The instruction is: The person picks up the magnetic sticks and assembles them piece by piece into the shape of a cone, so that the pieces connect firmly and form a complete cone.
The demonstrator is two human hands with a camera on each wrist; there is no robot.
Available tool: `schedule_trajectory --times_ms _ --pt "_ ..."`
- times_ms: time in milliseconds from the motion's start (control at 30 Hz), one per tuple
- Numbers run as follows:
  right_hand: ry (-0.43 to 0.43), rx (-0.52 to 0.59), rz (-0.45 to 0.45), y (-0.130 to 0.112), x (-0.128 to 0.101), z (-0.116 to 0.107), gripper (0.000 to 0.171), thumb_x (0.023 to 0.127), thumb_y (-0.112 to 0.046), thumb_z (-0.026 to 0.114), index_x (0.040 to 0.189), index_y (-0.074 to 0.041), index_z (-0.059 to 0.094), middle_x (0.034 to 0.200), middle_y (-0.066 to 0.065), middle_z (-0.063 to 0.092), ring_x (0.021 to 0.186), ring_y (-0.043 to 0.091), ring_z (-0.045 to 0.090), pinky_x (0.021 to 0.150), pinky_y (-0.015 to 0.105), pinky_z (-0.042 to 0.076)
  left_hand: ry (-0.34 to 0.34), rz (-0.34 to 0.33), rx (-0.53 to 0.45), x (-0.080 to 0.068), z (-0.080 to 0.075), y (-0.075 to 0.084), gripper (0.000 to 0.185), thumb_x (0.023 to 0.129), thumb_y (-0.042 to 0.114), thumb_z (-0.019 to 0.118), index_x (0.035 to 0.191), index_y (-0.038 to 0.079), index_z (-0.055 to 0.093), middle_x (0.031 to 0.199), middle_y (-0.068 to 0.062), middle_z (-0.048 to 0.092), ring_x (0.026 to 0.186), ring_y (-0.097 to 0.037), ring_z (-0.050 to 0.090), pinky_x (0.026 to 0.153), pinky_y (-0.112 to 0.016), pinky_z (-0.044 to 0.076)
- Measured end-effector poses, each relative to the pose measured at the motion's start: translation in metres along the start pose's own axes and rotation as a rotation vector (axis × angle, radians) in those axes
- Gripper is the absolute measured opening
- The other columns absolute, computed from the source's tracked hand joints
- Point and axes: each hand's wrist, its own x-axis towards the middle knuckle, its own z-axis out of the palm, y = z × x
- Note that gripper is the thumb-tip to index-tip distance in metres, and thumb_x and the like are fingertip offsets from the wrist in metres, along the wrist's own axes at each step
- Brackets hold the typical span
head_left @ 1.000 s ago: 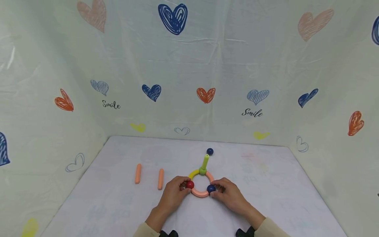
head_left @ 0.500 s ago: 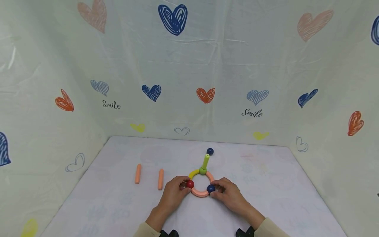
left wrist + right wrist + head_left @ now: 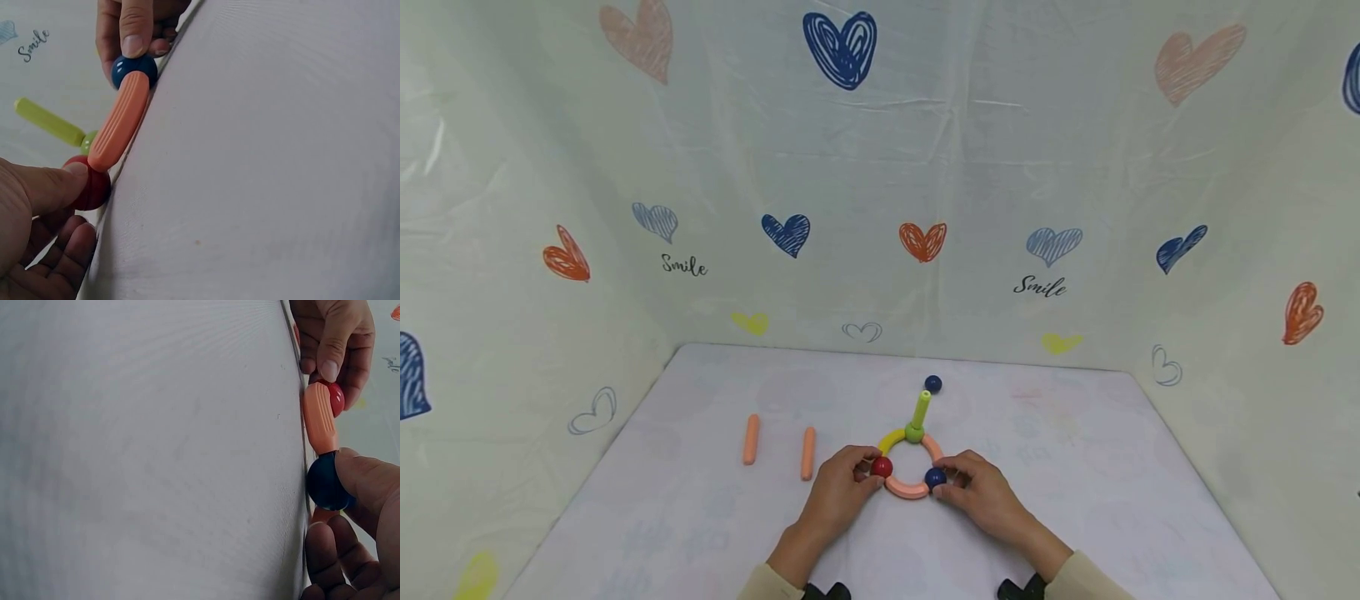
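Near the table's (image 3: 700,500) front edge, at its middle, the left hand (image 3: 838,492) pinches the red ball (image 3: 882,467) while the right hand (image 3: 985,496) pinches the blue ball (image 3: 935,477), each ball touching one end of the curved orange piece (image 3: 907,489) that closes a small ring. A green stick (image 3: 920,410) rises from the ring's far joint (another blue ball (image 3: 932,384) lies just behind it). Uneven squeezing could pop a ball off its end, breaking the ring and tipping that stick.
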Motion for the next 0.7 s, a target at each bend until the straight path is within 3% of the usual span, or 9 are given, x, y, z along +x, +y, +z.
schedule_trajectory --times_ms 167,367,567,700 --pt "0.004 0.002 0.016 0.000 0.000 0.001 0.034 0.089 -0.027 0.086 0.120 -0.017 0.076 0.101 -0.007 0.063 0.082 0.006 0.055 0.070 0.022 0.047 0.042 -0.001 0.006 -0.004 -0.007 0.001 0.037 0.090 0.015 0.085 0.125 0.016 0.073 0.113 0.001 0.071 0.097 -0.012 0.065 0.082 -0.027 0.059" --pt "0.010 0.001 0.028 -0.001 0.000 0.002 0.034 0.088 -0.026 0.087 0.119 -0.018 0.076 0.101 -0.007 0.064 0.082 0.007 0.055 0.069 0.021 0.047 0.164 0.012 -0.018 -0.006 -0.032 0.000 0.032 0.091 0.013 0.083 0.122 0.016 0.076 0.112 -0.002 0.073 0.096 -0.016 0.066 0.081 -0.026 0.058" --pt "0.013 -0.006 0.030 -0.001 0.000 0.002 0.034 0.088 -0.025 0.087 0.120 -0.018 0.076 0.101 -0.008 0.064 0.082 0.006 0.055 0.069 0.021 0.047 0.287 -0.046 -0.025 -0.005 -0.057 -0.016 0.034 0.090 0.011 0.084 0.123 0.013 0.075 0.116 -0.007 0.073 0.099 -0.020 0.065 0.084 -0.030 0.056" --pt "0.011 -0.003 0.032 -0.002 0.000 0.001 0.035 0.088 -0.025 0.087 0.120 -0.017 0.076 0.101 -0.007 0.064 0.082 0.006 0.055 0.069 0.022 0.047 0.309 -0.096 -0.042 -0.007 -0.065 -0.029 0.035 0.092 0.012 0.081 0.127 0.013 0.074 0.119 -0.008 0.072 0.102 -0.022 0.064 0.084 -0.033 0.054"
